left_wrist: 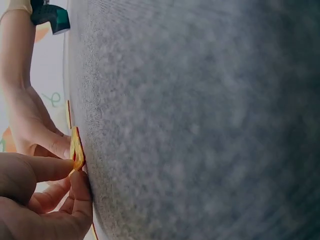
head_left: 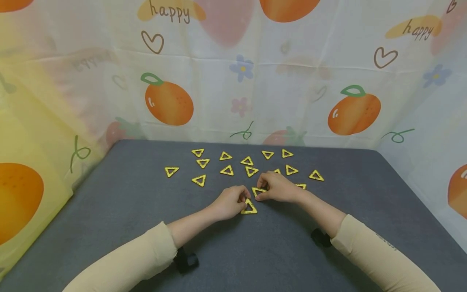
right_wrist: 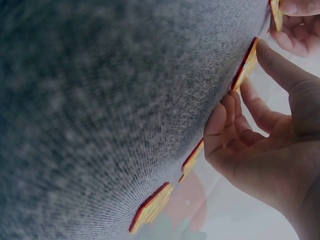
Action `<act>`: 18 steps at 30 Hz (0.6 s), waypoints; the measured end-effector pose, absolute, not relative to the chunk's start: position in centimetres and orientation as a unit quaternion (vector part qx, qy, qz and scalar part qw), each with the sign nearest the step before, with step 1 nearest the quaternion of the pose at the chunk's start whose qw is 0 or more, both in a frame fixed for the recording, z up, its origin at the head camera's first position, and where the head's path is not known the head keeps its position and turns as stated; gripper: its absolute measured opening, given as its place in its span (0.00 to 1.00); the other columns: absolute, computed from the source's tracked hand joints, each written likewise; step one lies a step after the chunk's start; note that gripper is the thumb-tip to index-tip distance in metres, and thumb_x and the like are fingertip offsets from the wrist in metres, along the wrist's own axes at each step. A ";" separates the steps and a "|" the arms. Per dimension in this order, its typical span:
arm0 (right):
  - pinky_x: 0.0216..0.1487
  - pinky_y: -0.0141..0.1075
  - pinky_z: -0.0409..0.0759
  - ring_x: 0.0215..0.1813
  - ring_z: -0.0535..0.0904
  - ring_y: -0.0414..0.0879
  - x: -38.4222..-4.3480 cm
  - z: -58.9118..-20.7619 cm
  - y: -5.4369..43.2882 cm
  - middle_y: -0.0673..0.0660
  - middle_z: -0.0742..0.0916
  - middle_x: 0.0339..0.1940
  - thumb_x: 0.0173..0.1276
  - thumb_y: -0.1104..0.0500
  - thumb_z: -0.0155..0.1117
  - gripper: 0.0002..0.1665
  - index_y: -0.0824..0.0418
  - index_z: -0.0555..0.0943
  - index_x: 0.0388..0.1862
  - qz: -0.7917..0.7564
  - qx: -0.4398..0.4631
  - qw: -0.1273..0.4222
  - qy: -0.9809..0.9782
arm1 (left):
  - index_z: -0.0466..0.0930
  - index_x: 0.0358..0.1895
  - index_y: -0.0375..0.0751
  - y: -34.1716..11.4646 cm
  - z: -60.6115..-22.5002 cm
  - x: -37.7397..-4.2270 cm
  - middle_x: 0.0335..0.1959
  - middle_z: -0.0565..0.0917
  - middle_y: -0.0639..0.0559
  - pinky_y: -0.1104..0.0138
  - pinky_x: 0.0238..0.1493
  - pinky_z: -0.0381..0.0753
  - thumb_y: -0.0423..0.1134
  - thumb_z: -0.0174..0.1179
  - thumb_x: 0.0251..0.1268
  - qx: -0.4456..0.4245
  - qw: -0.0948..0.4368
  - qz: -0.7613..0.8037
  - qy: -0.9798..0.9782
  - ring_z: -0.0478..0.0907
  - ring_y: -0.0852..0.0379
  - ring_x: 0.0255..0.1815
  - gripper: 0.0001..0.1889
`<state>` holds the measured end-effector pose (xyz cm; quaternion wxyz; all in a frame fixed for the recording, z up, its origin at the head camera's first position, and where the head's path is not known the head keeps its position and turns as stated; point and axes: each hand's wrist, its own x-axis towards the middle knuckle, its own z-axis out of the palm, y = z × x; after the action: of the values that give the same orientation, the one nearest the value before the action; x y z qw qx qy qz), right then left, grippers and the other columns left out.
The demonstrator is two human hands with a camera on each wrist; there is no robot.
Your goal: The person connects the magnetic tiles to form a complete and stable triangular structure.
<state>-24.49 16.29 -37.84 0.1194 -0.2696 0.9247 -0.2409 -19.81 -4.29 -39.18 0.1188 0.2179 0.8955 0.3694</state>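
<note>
Two hollow yellow triangles are in a person's fingers at the middle of a dark grey tabletop (head_left: 233, 259). The left hand (head_left: 229, 202) pinches the nearer triangle (head_left: 249, 211); the right hand (head_left: 280, 187) grips the farther triangle (head_left: 257, 188) by its edges, just beside the first. More yellow triangles lie scattered beyond, up to the far edge. The right hand partly covers a triangle behind it (head_left: 277, 170) and another by its wrist (head_left: 301, 185). A lone triangle (head_left: 316, 179) lies well to the right. Dark red shows along the triangles' edges in the right wrist view. Cream sleeves (head_left: 131, 255) cover both forearms, with a black device (head_left: 187, 261) under the left wrist. Cloth printed with oranges (head_left: 204, 93) hangs behind.
</note>
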 end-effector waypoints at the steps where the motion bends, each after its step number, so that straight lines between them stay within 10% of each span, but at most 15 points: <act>1: 0.43 0.37 0.77 0.42 0.77 0.45 -24.5 -37.8 16.3 0.58 0.82 0.42 0.60 0.51 0.75 0.18 0.60 0.80 0.42 -0.241 -0.270 0.120 0.925 | 0.80 0.44 0.36 -4.3 -39.2 -19.8 0.33 0.80 0.47 0.71 0.30 0.70 0.27 0.59 0.65 0.216 0.117 0.367 0.897 0.72 0.59 0.28 0.07; 18: 0.42 0.36 0.76 0.41 0.77 0.44 -24.5 -37.9 16.3 0.57 0.82 0.42 0.60 0.51 0.75 0.19 0.60 0.80 0.42 -0.243 -0.272 0.117 0.924 | 0.79 0.45 0.35 -4.8 -39.2 -19.9 0.36 0.78 0.46 0.70 0.32 0.73 0.34 0.72 0.55 0.214 0.120 0.373 0.895 0.75 0.59 0.30 0.16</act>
<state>-24.52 16.32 -37.88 0.1174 -0.2718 0.9237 -0.2431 -19.86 -4.78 -39.23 0.1203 0.2136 0.8950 0.3727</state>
